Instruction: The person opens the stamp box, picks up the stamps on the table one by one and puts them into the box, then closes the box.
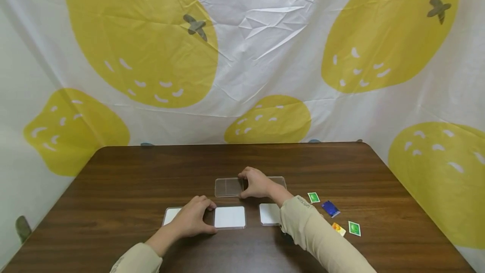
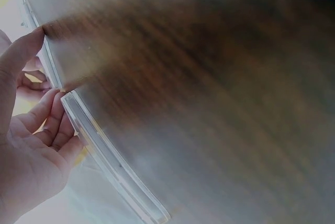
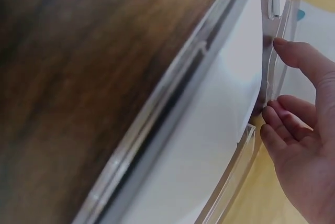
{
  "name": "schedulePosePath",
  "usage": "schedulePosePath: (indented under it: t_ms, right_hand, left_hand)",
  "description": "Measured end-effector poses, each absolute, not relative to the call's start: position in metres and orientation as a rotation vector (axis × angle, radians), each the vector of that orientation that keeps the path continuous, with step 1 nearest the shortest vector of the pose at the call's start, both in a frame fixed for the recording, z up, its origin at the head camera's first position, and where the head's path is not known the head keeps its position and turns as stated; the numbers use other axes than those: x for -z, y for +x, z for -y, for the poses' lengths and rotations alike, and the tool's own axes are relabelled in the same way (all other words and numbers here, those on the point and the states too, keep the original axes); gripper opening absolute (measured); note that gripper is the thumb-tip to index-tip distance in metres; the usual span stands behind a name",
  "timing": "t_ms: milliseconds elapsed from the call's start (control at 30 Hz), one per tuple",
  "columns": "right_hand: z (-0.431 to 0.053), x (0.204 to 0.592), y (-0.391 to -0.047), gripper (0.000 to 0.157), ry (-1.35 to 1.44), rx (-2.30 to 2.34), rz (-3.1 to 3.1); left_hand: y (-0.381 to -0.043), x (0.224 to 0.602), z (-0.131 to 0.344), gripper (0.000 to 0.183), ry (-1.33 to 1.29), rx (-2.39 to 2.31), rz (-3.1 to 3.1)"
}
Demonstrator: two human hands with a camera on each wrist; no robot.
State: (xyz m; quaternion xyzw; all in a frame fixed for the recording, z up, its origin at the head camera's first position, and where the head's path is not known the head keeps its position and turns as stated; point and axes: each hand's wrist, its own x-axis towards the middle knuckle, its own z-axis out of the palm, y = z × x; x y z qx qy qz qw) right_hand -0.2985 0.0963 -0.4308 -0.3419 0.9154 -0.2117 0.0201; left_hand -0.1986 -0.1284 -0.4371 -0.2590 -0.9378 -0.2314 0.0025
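In the head view, a row of shallow clear plastic cases with white inserts lies toward the front. My left hand (image 1: 193,219) is at the left end of the middle case (image 1: 230,217), thumb at its near edge and fingertips at its far edge. The left case (image 1: 171,213) lies partly behind that hand. Further back, my right hand (image 1: 257,183) spans the right end of a clear plastic lid (image 1: 228,187), thumb at the near edge, fingers at the far one. A second clear lid (image 1: 279,181) is partly hidden by this hand. My right sleeve overlaps the right case (image 1: 268,214).
On the right of the brown wooden table (image 1: 132,172) lie small flat pieces: two green ones, a green square (image 1: 313,197) and a green rectangle (image 1: 354,228), a dark blue packet (image 1: 331,209) and a yellow-orange piece (image 1: 339,228). A lemon-print curtain (image 1: 257,75) hangs behind.
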Motion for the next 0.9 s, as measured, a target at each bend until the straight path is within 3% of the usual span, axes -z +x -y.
schedulePosePath:
  t_ms: [600, 900]
  right_hand:
    - [-0.095, 0.420, -0.275, 0.066, -1.065, 0.968, -2.793]
    - [-0.079, 0.421, -0.256, 0.063, -1.147, 0.918, -2.767]
  left_hand:
    - [-0.198, 0.438, 0.131, 0.054, -0.779, 0.752, 2.936]
    - [-0.199, 0.429, 0.162, 0.061, -0.661, 0.754, 2.922]
